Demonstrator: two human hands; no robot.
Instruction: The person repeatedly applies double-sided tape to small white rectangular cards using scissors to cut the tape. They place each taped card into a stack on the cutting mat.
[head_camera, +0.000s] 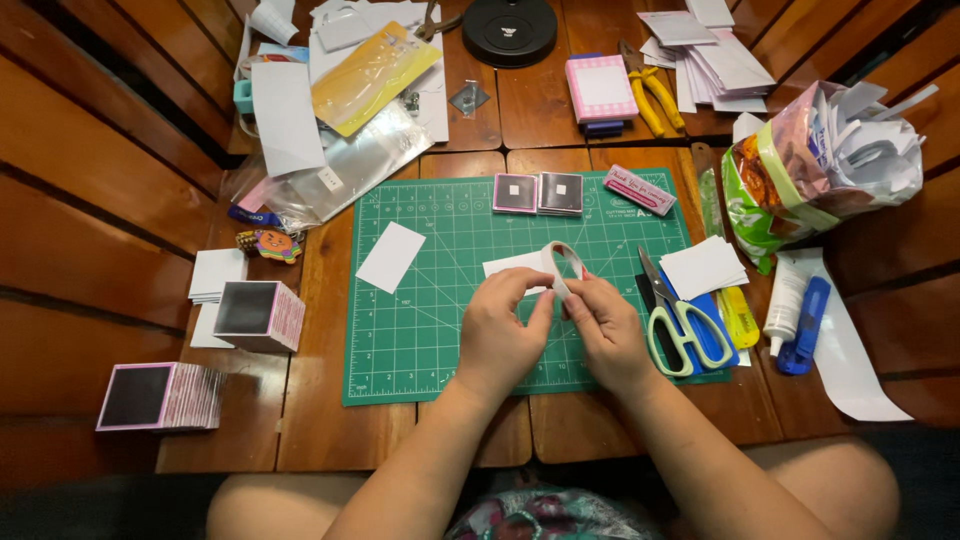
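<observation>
Both my hands meet over the green cutting mat (430, 330). My right hand (608, 330) holds a small roll of white tape (565, 262) upright. My left hand (495, 330) pinches at the roll's lower edge, where its loose end is. A white card (512, 264) lies on the mat just under and behind the roll. Another white card (390, 256) lies tilted on the mat to the left. Two black squares with pink frames (538, 193) sit at the mat's top edge.
Pale green scissors (683, 325) and a white card stack (703, 267) lie right of my hands. A bag of paper scraps (820, 160) stands far right, a glue tube (785, 302) and blue cutter (805, 325) below it. Stacks of pink-framed squares (160, 397) lie left.
</observation>
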